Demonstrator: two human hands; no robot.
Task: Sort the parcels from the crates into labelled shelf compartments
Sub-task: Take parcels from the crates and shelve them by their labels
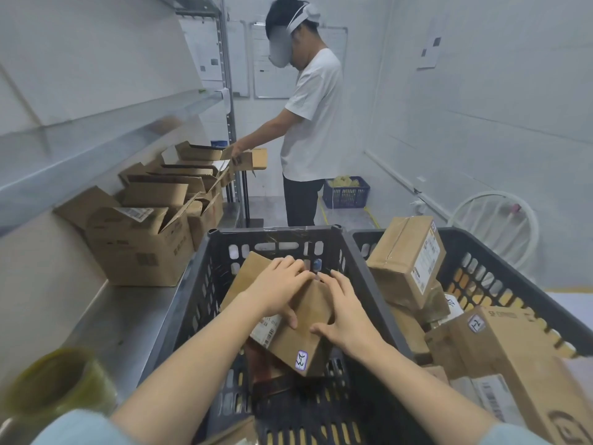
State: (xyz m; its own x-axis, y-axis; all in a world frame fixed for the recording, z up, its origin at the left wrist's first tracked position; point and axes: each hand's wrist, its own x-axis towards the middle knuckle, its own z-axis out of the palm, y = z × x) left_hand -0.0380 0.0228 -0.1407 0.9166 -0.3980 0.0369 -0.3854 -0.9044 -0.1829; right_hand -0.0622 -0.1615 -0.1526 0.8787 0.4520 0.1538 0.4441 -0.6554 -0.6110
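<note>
Parcel [313, 335], brown cardboard, sat tilted inside the black crate [272, 236] on the L. Its long axis ran near-to-far: the end w/ the handwritten sticker [301, 360] pointed down & back at the wearer, the other end up toward the crate's far wall. L hand [279, 290] gripped it, fingers curled over the far edge, thumb on the barcode label [268, 332]. R hand [348, 316] clasped its R side.

We read "SF EXPRESS" on right box [519, 354]; box sticker [477, 325], parcel sticker [301, 360]: handwritten, can't decode.
</note>
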